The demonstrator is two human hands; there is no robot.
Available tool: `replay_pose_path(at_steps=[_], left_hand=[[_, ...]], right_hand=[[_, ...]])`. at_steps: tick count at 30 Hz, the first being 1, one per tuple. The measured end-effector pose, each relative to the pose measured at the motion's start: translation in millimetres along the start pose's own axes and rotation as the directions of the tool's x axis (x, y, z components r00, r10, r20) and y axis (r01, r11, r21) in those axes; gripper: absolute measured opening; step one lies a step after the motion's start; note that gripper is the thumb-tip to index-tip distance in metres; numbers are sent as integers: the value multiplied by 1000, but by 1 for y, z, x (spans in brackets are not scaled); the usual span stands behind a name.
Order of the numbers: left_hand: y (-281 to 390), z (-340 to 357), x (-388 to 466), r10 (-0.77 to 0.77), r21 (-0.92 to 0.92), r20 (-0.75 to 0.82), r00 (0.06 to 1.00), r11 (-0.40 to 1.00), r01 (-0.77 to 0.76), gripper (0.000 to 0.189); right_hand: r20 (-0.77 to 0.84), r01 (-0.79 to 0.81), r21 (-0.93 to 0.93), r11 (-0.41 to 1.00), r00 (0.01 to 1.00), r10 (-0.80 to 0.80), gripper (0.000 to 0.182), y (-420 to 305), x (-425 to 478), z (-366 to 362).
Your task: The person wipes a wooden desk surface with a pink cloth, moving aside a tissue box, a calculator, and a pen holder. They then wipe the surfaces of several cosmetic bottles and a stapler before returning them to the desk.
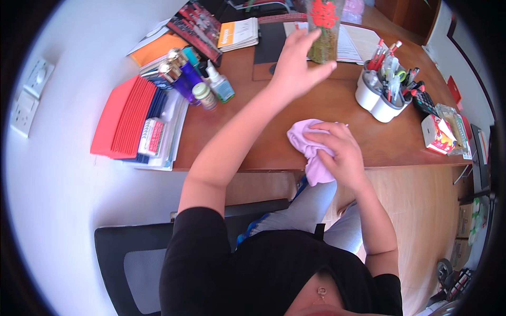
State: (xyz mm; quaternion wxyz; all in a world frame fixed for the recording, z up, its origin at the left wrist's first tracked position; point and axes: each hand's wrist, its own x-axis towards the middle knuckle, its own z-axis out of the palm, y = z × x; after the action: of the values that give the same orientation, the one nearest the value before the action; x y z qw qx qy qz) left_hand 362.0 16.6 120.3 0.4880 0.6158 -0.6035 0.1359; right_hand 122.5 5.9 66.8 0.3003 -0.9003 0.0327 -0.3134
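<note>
My left hand (297,65) reaches to the far side of the desk, thumb and fingers spread beside a clear glass vase (323,43). The vase stands upright, with a red paper cut-out on its side and greenish matter inside; its top runs out of the picture. Whether my fingertips touch the glass cannot be made out. Near the front edge, my right hand (339,152) grips a crumpled lilac cloth (308,136). Part of that cloth rests on the wooden desk (261,138), and one end hangs over the edge.
To the right stand a white pen holder (381,108) full of pens, a calculator (425,102) and a red-and-white box (438,134). At left are red folders (124,118), a small jar (204,96), a dropper-type bottle (220,83) and purple bottles (185,85). Papers (350,45) lie behind the vase.
</note>
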Motion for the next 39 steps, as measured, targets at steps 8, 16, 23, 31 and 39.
replay_pose_path(at_steps=[8,16,23,31,39], left_hand=[[39,-147,-180,-290,131,-194,937,939,318,39],[34,-183,-234,-340,201,-253,906,897,393,13],[48,-194,-242,-480,-14,-285,830,868,497,14],[90,-171,-237,-321,-46,-64,945,947,318,132],[83,-186,-257,-198,181,-401,894,940,290,95]], right_hand=[[-33,-20,-70,997,999,18,42,6,31,3],[8,24,-371,928,1000,-22,42,36,84,50],[314,287,-119,951,919,-238,47,-46,78,97],[424,-468,689,554,879,216,37,-99,77,133],[318,99,499,861,903,-288,64,-149,73,128]])
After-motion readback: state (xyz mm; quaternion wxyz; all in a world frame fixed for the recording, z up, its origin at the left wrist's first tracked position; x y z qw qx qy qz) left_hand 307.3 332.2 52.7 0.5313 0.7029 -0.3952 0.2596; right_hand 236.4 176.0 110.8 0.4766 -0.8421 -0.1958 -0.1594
